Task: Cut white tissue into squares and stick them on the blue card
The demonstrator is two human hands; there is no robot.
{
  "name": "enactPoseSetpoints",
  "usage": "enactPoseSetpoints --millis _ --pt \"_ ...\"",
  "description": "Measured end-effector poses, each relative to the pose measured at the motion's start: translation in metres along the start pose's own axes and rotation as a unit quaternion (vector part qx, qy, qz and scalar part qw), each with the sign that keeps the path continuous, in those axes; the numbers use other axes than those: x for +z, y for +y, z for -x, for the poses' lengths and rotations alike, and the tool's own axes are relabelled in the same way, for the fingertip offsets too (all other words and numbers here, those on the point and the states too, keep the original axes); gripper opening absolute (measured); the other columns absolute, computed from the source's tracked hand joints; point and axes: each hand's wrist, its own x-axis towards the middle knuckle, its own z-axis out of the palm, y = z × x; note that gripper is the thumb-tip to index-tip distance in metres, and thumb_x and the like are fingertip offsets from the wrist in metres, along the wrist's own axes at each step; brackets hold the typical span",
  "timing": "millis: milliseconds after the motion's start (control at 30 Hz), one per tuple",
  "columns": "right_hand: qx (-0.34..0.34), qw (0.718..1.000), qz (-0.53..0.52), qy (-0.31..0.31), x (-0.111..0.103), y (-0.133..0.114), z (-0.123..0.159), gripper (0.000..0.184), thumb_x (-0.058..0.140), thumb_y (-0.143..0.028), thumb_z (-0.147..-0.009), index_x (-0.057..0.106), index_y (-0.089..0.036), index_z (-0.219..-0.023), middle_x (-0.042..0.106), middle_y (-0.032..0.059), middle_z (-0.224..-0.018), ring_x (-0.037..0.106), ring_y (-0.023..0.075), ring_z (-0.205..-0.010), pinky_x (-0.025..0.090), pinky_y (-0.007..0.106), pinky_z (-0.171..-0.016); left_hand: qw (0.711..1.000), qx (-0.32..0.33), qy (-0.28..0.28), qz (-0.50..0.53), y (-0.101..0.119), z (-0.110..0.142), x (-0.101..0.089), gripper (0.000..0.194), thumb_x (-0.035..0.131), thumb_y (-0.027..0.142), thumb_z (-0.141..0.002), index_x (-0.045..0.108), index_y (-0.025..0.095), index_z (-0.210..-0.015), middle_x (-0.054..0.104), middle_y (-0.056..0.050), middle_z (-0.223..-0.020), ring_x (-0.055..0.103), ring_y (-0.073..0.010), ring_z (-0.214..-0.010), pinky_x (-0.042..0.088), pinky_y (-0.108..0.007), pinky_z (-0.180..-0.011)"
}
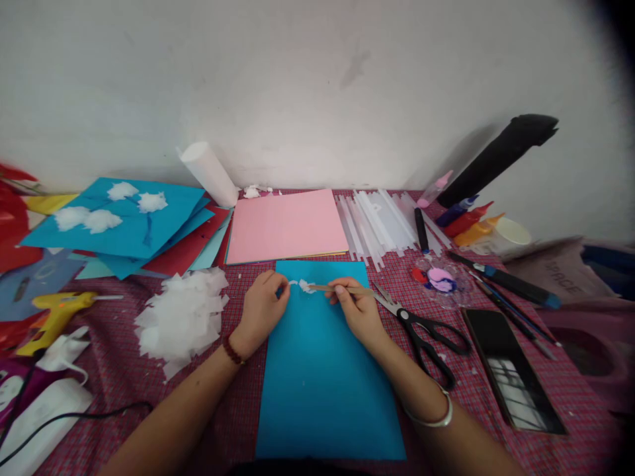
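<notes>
A blue paper sheet [322, 377] lies in front of me on the red checked tablecloth [119, 377]. My left hand [262, 307] rests at the sheet's upper left edge, fingers pinched on a small white tissue piece [303, 285]. My right hand [358, 307] is closed round a thin wooden stick [342, 289] whose tip points left at that tissue piece. Both hands sit near the top of the blue sheet.
A pile of white tissue scraps [181, 317] lies left, with a yellow glue gun [54, 314] beyond. Black scissors [426, 334], a phone [510, 377], a paint palette [441, 279], pens and glue bottles [466, 221] sit right. Pink paper [285, 225], white strips [381, 221], a blue cloud sheet [119, 215] lie behind.
</notes>
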Motion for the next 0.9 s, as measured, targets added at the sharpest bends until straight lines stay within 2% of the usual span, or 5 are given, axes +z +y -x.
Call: enactPoseSetpoints --millis 67,200,433,600,900 --pt "0.001 1.000 -0.003 0.004 0.000 -0.001 0.000 0.020 0.051 -0.038 -0.090 0.064 -0.022 -0.089 0.066 0.0019 -0.073 0.061 0.0179 -0.065 0.048 0.029 -0.060 1.000 0.018 0.016 -0.008 0.001 -0.001 0.002 0.017 0.052 0.018 -0.084 0.054 0.019 -0.068 0.058 -0.002 -0.075 0.055 -0.0178 -0.078 0.043 -0.030 -0.073" --pt "0.005 1.000 -0.012 0.003 0.001 -0.002 -0.001 0.021 0.050 -0.039 -0.090 0.063 -0.022 -0.089 0.066 0.0017 -0.074 0.061 0.0175 -0.064 0.049 0.029 -0.061 0.995 -0.032 0.092 0.032 0.001 -0.005 0.005 0.018 0.054 0.020 -0.083 0.051 0.020 -0.066 0.056 0.001 -0.070 0.054 -0.0156 -0.071 0.043 -0.028 -0.069" --pt "-0.001 1.000 -0.006 0.011 0.001 -0.005 -0.003 0.021 0.051 -0.038 -0.089 0.063 -0.021 -0.087 0.066 0.0016 -0.071 0.061 0.0172 -0.063 0.049 0.029 -0.060 0.998 -0.002 -0.051 0.029 0.000 0.005 0.009 0.016 0.052 0.015 -0.081 0.059 0.018 -0.067 0.056 -0.001 -0.071 0.055 -0.0167 -0.071 0.044 -0.029 -0.067" --pt "-0.001 1.000 -0.002 0.009 0.001 -0.008 -0.003 0.020 0.051 -0.037 -0.089 0.063 -0.021 -0.086 0.066 0.0012 -0.069 0.061 0.0171 -0.062 0.049 0.030 -0.060 0.997 0.041 -0.044 0.044 -0.007 0.013 0.011 0.015 0.051 0.015 -0.085 0.065 0.018 -0.085 0.060 -0.005 -0.085 0.057 -0.0188 -0.085 0.047 -0.033 -0.079" --pt "0.000 1.000 0.030 0.007 0.000 -0.010 -0.004 0.022 0.051 -0.040 -0.089 0.063 -0.022 -0.086 0.066 0.0016 -0.070 0.062 0.0181 -0.063 0.051 0.031 -0.060 0.995 0.051 -0.066 0.049 -0.004 0.012 0.012 0.017 0.046 0.017 -0.090 0.063 0.018 -0.087 0.060 -0.005 -0.088 0.055 -0.0196 -0.086 0.047 -0.035 -0.081"
